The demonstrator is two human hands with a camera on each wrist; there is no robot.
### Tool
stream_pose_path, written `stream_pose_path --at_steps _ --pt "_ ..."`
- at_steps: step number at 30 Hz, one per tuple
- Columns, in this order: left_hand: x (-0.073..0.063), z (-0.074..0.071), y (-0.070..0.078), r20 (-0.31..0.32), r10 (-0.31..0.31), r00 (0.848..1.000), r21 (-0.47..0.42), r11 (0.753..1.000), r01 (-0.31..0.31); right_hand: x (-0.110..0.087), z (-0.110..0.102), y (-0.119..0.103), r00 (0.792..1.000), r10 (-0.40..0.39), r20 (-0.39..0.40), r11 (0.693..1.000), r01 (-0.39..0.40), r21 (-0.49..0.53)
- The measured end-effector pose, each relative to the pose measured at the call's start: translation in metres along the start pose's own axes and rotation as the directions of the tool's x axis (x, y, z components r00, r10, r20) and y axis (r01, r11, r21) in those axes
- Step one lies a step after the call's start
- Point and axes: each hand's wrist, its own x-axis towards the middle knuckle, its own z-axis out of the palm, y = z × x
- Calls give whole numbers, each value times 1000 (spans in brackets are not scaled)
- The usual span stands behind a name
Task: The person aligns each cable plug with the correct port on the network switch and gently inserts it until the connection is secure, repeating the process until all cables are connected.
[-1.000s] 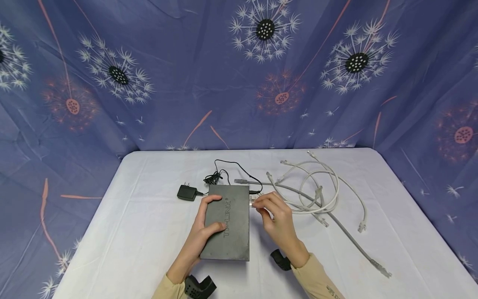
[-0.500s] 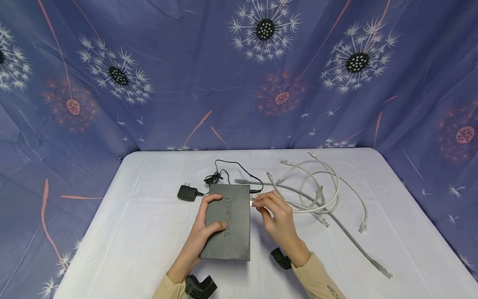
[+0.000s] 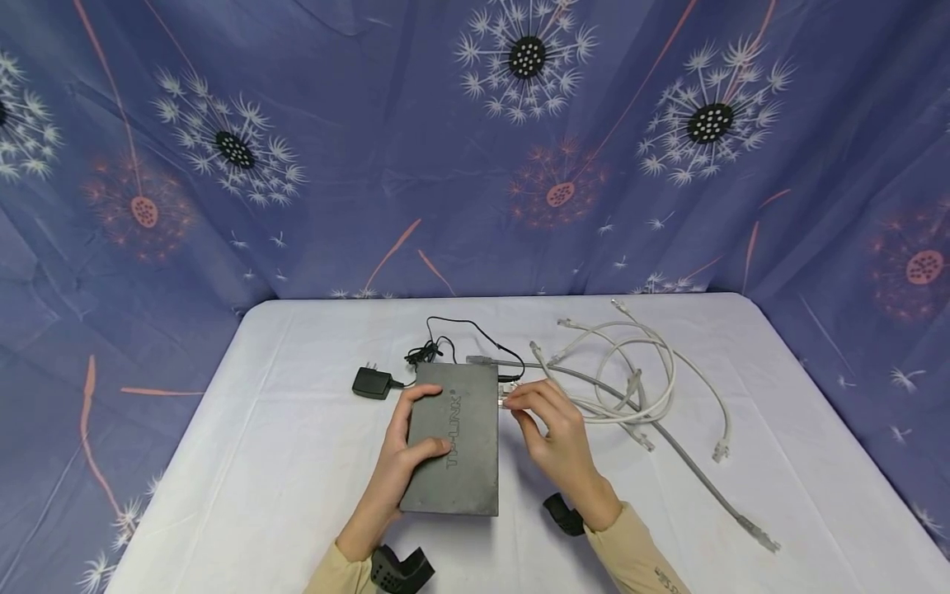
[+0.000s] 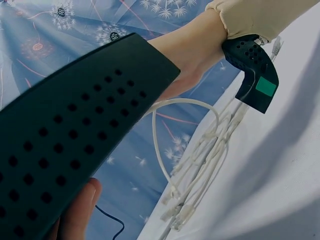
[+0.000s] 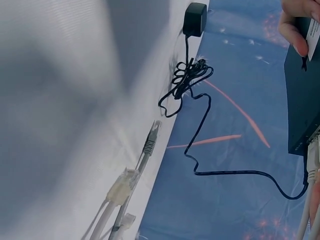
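Observation:
My left hand (image 3: 397, 466) grips a dark grey TP-LINK network switch (image 3: 471, 483) from its left side, thumb lying across the top. The switch is held over the white table, and its vented side (image 4: 75, 135) fills much of the left wrist view. At the right edge of the switch, my right hand (image 3: 557, 433) pinches a clear network cable plug (image 3: 504, 403) between thumb and fingertips. A pale plug (image 5: 313, 155) sits against the port side in the right wrist view, with white cables trailing down. A black power lead (image 3: 510, 378) meets the same side.
A black power adapter (image 3: 371, 383) with bundled cord (image 3: 425, 354) lies behind and left of the switch. White network cables (image 3: 671, 371) lie coiled at the right. A grey network cable (image 3: 686, 462) runs diagonally beneath them. A patterned blue curtain (image 3: 475, 148) stands behind the table.
The switch and both hands have shifted very slightly up and to the right. Both hands keep their hold.

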Motion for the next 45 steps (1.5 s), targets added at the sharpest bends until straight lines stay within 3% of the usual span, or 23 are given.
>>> stream_pose_path --at_steps 10,26,38,45 --pt "2 0 0 -1 -4 1000 -11 1000 4 -2 -2 1 1000 13 8 1000 -13 -16" --pt "2 -4 -1 -13 -7 1000 -13 1000 7 -10 -14 9 998 36 -54 999 -37 -20" --pt "0 -7 1 -21 -36 999 -60 998 35 9 -41 -19 991 92 -100 996 -91 12" --pt "0 -8 1 -32 -48 998 -72 996 46 8 -59 -16 986 129 -101 991 -127 28"
